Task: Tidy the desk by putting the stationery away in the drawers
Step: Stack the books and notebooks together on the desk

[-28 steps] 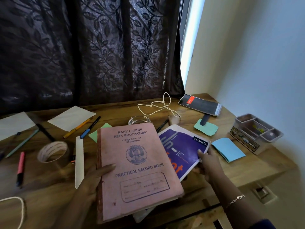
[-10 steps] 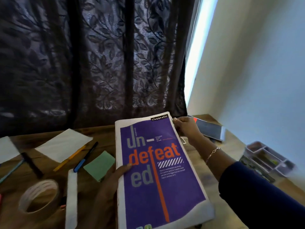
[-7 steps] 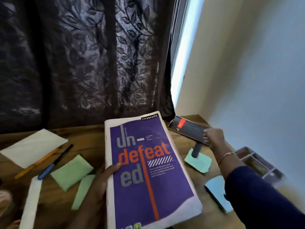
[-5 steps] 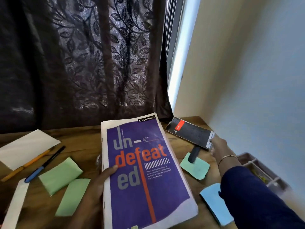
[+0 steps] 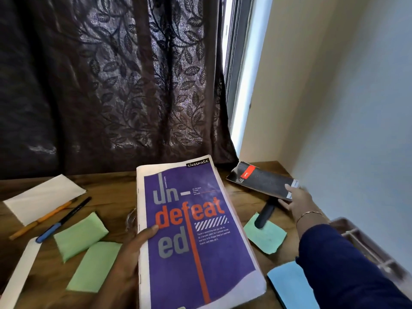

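Between the thumb and fingers of the right hand (image 5: 296, 198) I see the near end of a flat black box (image 5: 260, 181) with a red label. The thumb lies on top and the other fingers go under it. Whether its far end rests on the counter (image 5: 116, 192) I cannot tell. I judge the box stiff and light, with a smooth skin that may slip, so a hold across the short end, fingers well under, looks best to me.

The left hand (image 5: 131, 253) grips a purple notebook (image 5: 191, 230) at its spine, thumb on the cover, above the counter. This one is thick, soft-covered and heavier. Held by one edge it can sag, so I would support it from below.

Just below the right hand a black marker (image 5: 264, 216) lies partly on a green note (image 5: 267, 238). Two green slips (image 5: 80, 233) lie beside the left hand. No drawer shows.
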